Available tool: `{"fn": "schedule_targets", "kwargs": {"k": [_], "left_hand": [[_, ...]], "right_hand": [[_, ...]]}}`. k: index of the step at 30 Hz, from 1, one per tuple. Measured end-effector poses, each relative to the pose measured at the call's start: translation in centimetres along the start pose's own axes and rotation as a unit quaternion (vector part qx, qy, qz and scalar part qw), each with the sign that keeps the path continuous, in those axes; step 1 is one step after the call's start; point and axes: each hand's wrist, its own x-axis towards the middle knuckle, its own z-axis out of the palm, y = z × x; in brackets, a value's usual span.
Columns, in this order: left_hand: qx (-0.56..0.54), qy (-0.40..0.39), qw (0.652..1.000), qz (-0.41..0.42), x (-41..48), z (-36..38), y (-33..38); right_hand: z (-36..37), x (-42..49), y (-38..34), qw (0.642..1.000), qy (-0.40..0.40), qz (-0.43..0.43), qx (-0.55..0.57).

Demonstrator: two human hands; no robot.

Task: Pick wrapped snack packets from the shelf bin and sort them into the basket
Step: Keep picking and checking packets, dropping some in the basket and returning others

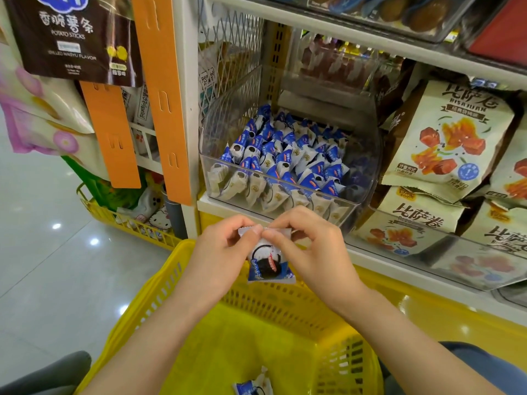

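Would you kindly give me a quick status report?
Left hand and right hand pinch snack packet over yellow basket. Second packet already inside. Nothing blocking.

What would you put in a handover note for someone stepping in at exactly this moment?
The left grip and the right grip each pinch the top edge of one held packet, which hangs above the yellow basket.
Done: one dropped packet lies on the basket floor.
Supply: the clear shelf bin holds many bin packets.
Left to do: drop the held packet into the basket, then keep picking from the bin.
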Motion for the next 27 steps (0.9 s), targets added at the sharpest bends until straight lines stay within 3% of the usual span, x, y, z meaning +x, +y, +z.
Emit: {"fn": "schedule_targets", "kwargs": {"k": [3,6,9,11,13,17,21,23,27], "left_hand": [[-0.018,-0.029,0.999,-0.008,0.0,-0.1,0.0],[-0.045,-0.003,0.999,-0.016,0.0,0.3,-0.3],[-0.035,0.063,0.994,-0.08,0.4,0.4,-0.8],[-0.044,0.028,0.984,-0.167,0.7,0.5,-0.7],[-0.137,-0.026,0.961,-0.238,0.9,0.4,-0.2],[-0.28,-0.058,0.937,-0.2,0.8,-0.4,-0.6],[-0.283,-0.028,0.942,-0.179,0.6,-0.8,-0.4],[-0.261,-0.009,0.948,-0.181,0.7,-0.8,-0.4],[-0.209,0.013,0.963,-0.17,0.6,-0.7,0.1]], "right_hand": [[-0.4,-0.3,-0.1,0.987,0.015,-0.107,-0.115],[-0.5,-0.3,-0.1,0.975,0.047,-0.124,-0.177],[-0.3,-0.3,-0.3,0.985,0.074,-0.077,-0.135],[-0.3,-0.2,-0.3,0.992,0.076,-0.048,-0.093],[-0.3,-0.1,0.0,0.995,0.059,-0.053,-0.068],[-0.2,-0.2,0.4,0.988,0.009,-0.121,-0.093],[-0.1,-0.3,0.4,0.976,-0.051,-0.166,-0.131],[0.1,-0.4,0.3,0.984,-0.048,-0.136,-0.099],[0.3,-0.1,-0.2,0.997,0.032,0.064,0.006]]}}
